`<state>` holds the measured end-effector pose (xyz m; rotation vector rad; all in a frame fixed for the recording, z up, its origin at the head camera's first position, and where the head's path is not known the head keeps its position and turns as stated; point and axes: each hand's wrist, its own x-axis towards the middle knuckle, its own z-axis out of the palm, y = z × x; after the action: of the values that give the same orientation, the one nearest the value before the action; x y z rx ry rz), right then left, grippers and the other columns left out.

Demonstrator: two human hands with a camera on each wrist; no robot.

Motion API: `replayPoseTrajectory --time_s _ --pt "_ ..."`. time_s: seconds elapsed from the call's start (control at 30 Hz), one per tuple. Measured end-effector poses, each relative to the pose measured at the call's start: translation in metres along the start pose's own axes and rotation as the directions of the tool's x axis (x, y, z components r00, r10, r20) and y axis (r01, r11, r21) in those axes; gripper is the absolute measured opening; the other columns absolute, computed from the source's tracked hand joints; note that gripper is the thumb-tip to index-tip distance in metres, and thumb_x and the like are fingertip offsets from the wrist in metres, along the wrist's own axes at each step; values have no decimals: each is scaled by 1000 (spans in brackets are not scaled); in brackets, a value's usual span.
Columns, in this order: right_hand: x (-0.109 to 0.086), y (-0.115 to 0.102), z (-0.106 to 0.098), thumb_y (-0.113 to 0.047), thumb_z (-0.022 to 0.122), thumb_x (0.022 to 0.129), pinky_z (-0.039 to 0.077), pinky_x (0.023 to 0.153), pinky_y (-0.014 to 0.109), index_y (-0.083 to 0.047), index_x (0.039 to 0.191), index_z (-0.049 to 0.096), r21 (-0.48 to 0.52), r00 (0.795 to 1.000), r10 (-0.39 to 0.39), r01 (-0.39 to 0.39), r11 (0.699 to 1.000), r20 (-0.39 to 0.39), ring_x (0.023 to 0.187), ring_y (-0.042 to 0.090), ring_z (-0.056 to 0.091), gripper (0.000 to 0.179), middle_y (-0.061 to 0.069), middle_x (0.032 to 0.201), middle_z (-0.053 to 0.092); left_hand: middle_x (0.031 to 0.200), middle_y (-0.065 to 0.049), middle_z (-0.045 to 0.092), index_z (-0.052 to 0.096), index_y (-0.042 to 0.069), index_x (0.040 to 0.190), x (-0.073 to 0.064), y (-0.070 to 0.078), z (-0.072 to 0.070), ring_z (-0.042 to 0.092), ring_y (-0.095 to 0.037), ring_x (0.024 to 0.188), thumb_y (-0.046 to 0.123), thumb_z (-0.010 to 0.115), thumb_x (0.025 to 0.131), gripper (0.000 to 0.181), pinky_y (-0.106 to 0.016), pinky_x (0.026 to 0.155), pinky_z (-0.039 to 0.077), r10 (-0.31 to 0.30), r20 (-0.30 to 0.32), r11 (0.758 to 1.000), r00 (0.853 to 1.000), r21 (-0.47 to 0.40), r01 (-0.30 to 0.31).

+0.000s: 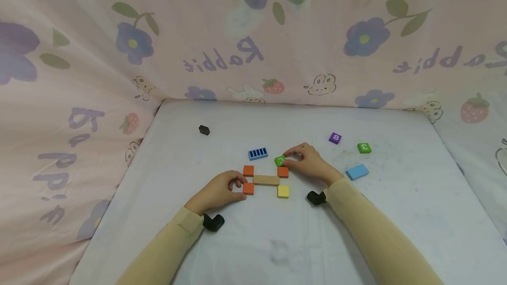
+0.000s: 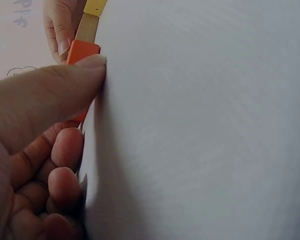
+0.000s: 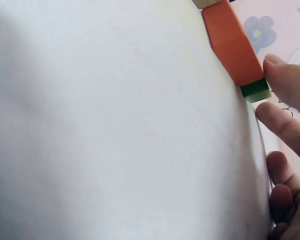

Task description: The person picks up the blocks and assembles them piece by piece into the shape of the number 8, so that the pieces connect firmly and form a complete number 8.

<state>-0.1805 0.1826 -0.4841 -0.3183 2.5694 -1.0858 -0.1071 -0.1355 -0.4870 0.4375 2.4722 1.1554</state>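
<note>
In the head view, my left hand (image 1: 219,191) pinches an orange square block (image 1: 248,188) between thumb and index finger. The left wrist view shows the thumb against this orange block (image 2: 83,50), its other fingers curled. My right hand (image 1: 308,162) holds a green block (image 1: 279,160) with a white character by its right side, thumb and index at its edges. Just in front of that lies another orange block (image 1: 283,172). Between the square blocks stretches a plain wooden block (image 1: 266,180), with a third orange block (image 1: 248,170) at its upper left and a yellow block (image 1: 283,191) at its lower right.
Behind the arrangement lies a blue striped block (image 1: 258,153). To the right are a purple block (image 1: 335,138), a green numbered block (image 1: 364,148) and a light blue block (image 1: 357,172). A dark hexagonal piece (image 1: 203,130) sits far left. Patterned cloth (image 1: 293,34) walls the white table.
</note>
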Motion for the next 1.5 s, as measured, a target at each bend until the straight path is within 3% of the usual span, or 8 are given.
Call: replayPoseTrajectory --time_s 0.33,0.5,0.73,1.03,1.3,1.5 --pt "-3 5 -2 -55 67 85 30 102 51 -29 118 66 20 1000 3 -4 1000 20 121 26 37 42 2 125 46 93 2 58 62 20 112 0 3 -9 51 -17 79 25 81 80 38 -31 69 44 -3 62 1000 998 -15 4" --pt "0 7 -1 -57 66 84 30 103 50 -31 117 66 35 1000 -8 7 999 27 122 25 36 42 1 126 46 95 0 60 63 16 114 7 7 -28 55 -18 79 25 81 80 40 -33 69 46 -34 68 998 997 -41 37" --pt "0 6 1 -57 66 85 30 103 50 -32 117 66 51 1000 -5 4 999 21 122 25 36 41 -1 126 46 93 -2 59 65 12 110 22 18 -56 52 -21 82 30 81 79 39 -33 68 43 -88 21 996 996 -24 89" --pt "0 8 1 -54 67 86 32 99 47 -31 116 66 42 1000 -26 26 999 -6 118 23 38 37 -1 123 47 95 -1 59 64 15 114 44 19 -42 52 -20 82 24 81 80 38 -33 70 44 -58 42 998 997 -2 58" --pt "0 6 0 -49 68 87 31 100 47 -29 115 67 45 1000 -23 23 999 -9 117 23 38 34 0 122 48 92 1 58 64 19 111 45 16 -30 51 -18 82 25 79 82 34 -33 71 44 -62 48 997 997 58 59" --pt "-1 5 1 -51 68 86 30 101 48 -30 114 67 53 1000 -6 6 999 2 118 23 37 35 -1 122 47 93 0 58 63 15 115 47 16 -35 52 -19 83 26 78 83 37 -33 73 44 -74 45 996 996 57 72"
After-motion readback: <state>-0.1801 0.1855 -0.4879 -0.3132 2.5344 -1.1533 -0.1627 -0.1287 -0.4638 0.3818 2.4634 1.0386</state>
